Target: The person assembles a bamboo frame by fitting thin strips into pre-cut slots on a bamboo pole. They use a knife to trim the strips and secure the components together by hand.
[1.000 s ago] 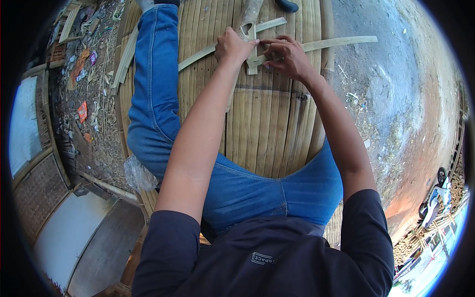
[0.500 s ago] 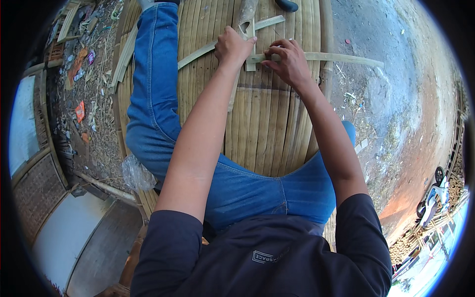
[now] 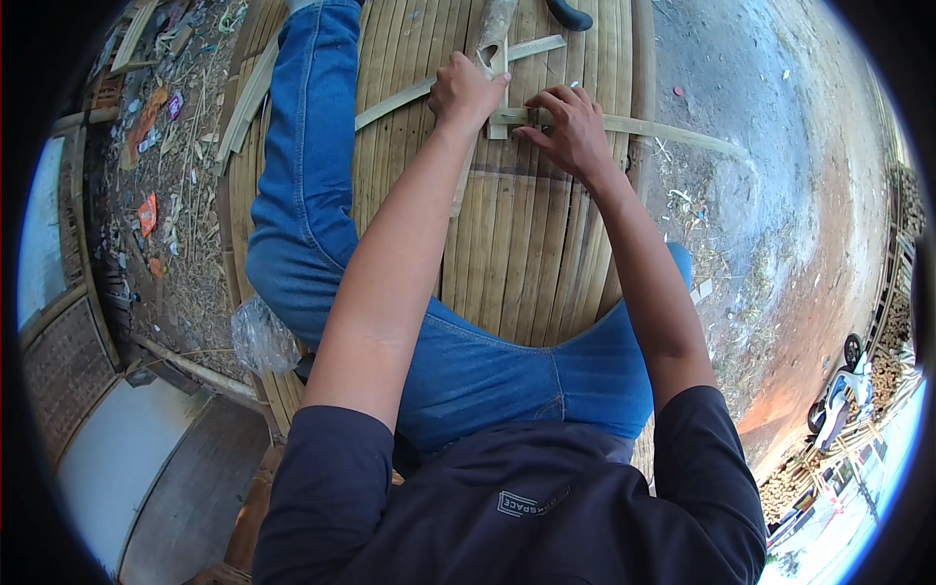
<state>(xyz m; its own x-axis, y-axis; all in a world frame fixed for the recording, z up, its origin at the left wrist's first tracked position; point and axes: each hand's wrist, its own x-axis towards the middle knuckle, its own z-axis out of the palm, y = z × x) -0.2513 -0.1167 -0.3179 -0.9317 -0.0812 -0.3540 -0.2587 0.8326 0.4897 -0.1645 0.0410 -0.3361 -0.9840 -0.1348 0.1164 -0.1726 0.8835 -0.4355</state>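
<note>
My left hand (image 3: 466,92) is closed around a bamboo pole (image 3: 495,24) with a notched, hollow opening, its thumb pressed on a short upright bamboo strip (image 3: 498,125) lying along the pole. To the right, the curled fingers and thumb of my right hand (image 3: 573,135) hold a long bamboo strip (image 3: 673,133). One end of this strip crosses the lower end of the short one; the other sticks out past the platform's right edge. Behind my left hand, another strip (image 3: 395,100) slants across the slats. What my fingertips touch is partly hidden.
I straddle a slatted bamboo platform (image 3: 507,253). A dark curved handle (image 3: 570,16) lies at its far edge. More split strips (image 3: 249,102) rest left of my leg, near a clear plastic bag (image 3: 263,336). Littered ground lies left; a motorbike (image 3: 840,395) stands far right.
Both hands keep nearly the same hold and place. The long strip's free end has dipped slightly. The whole view has shifted a little.
</note>
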